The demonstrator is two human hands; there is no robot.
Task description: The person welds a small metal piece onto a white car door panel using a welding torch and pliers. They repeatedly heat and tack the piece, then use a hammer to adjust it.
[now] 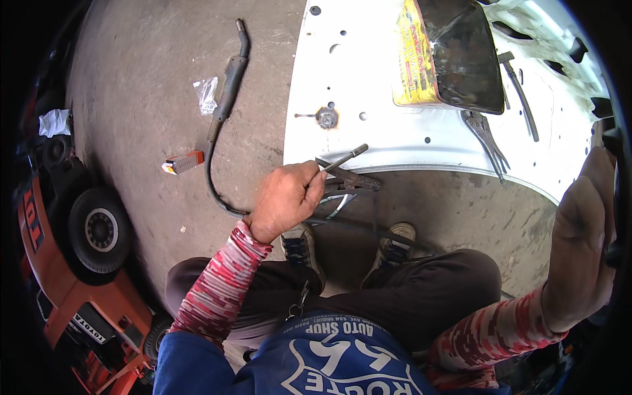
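My left hand [287,197] is closed around a thin metal rod [345,158] with a thicker, tube-like end, which points up and right. Just beyond the fingers, a dark, rusty clamp [359,182] hangs by the near edge of a white car panel [375,141]. On the far right, my right hand [579,243] is raised close to the view's rim. Its fingers curl at a dark edge there, and whatever they grip is hidden. A round, rusty metal piece [326,118] with scorched marks about it sits on the panel.
A yellow and black container [461,59], locking pliers [484,141] and a hammer [520,95] lie on the panel. A welding torch [230,85] with its cable, a clear plastic bag [206,95] and a small orange box [183,162] are on the floor. At left stands an orange vehicle [79,263].
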